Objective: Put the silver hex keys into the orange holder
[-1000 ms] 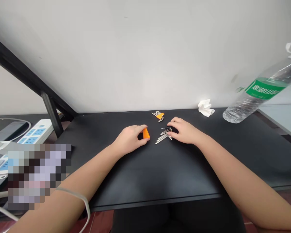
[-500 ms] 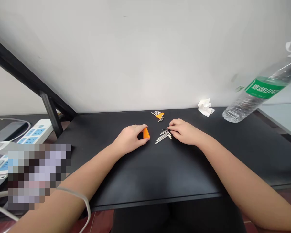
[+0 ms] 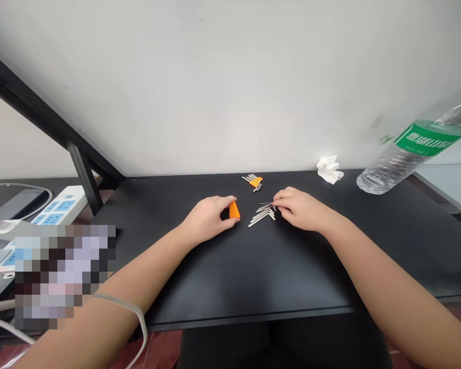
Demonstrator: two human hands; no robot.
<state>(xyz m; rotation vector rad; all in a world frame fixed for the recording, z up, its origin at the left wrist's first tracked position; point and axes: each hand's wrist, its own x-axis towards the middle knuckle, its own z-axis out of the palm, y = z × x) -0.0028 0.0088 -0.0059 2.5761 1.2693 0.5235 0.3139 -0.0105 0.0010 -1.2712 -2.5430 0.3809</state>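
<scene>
My left hand (image 3: pixel 211 219) is closed round an orange plastic hex key holder (image 3: pixel 234 209), gripped between thumb and fingers just above the black table. To its right lie several silver L-shaped hex keys (image 3: pixel 262 216), loosely fanned, their bends toward my right hand. My right hand (image 3: pixel 297 207) pinches a thin, dark hex key (image 3: pixel 266 203) at the far side of the row. Its gripped end is hidden by the fingers. Farther back rests a second orange holder (image 3: pixel 256 182) with several hex keys in it.
Crumpled white tissue (image 3: pixel 330 169) and a clear plastic bottle with a green label (image 3: pixel 426 138) stand near the wall at the right. Power strips (image 3: pixel 57 209) and a cable (image 3: pixel 138 312) are at the left. The table's front edge (image 3: pixel 249 319) runs before me.
The view has shifted slightly, moving everything a little to the right. My right hand has drawn slightly farther right from the loose hex keys. My left hand keeps its hold on the orange holder.
</scene>
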